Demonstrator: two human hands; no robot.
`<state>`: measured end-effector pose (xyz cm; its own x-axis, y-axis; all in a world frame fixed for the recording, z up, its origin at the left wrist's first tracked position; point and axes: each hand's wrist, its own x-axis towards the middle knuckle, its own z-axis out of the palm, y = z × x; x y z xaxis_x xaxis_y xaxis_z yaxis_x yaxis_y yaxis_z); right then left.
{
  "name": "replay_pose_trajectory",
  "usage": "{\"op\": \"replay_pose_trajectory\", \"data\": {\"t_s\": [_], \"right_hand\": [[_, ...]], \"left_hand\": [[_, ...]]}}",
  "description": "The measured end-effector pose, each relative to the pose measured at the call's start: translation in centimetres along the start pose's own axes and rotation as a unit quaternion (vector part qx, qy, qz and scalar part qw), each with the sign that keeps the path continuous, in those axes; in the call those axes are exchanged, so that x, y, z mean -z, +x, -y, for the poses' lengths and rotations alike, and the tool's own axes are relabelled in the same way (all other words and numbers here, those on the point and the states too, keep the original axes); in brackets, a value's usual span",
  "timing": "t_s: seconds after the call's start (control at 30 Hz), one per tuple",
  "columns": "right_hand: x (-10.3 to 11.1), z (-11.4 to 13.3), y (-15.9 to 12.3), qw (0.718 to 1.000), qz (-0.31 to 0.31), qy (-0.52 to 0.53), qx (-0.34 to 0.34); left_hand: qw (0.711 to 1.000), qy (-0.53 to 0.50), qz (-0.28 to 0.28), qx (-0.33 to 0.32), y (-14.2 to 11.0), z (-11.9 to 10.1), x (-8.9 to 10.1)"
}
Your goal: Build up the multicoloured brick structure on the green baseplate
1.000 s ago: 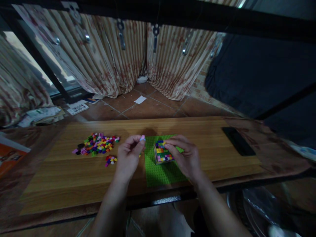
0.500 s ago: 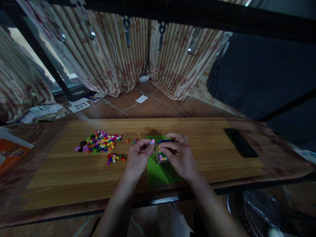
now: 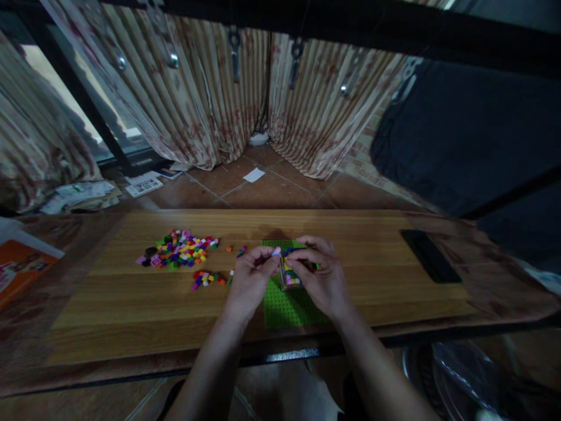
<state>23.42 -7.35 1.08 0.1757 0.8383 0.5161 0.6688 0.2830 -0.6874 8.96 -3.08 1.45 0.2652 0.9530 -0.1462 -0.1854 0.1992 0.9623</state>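
Observation:
Between the thumb and index finger of my left hand is a pink toy brick, just left of a low block of coloured bricks. This block sits on a green studded baseplate. My right hand bends over the block from the right, its thumb and index finger pinched together at the top. What lies between those fingertips is too small to make out. The hand covers much of the block's right side.
A big pile of mixed toy bricks lies on the left of the wooden table. Nearer is a smaller group of bricks, and an orange brick lies apart. A black flat object rests at the right.
The view has shifted slightly. My left hand still holds the pink brick beside the block. My right thumb and index finger have come closer together over the block.

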Motion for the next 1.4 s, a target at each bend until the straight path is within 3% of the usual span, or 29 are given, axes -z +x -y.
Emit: {"op": "replay_pose_trajectory", "data": {"t_s": [0.43,1.4], "right_hand": [[0.72,0.53,-0.09,0.982,0.011,-0.142,0.122],[0.32,0.29,-0.51,0.984,0.011,-0.132,0.123]], "left_hand": [[1.000,-0.017,0.006,0.006,-0.06,0.12,-0.13],[1.000,-0.017,0.021,-0.002,-0.03,0.26,-0.19]]}}
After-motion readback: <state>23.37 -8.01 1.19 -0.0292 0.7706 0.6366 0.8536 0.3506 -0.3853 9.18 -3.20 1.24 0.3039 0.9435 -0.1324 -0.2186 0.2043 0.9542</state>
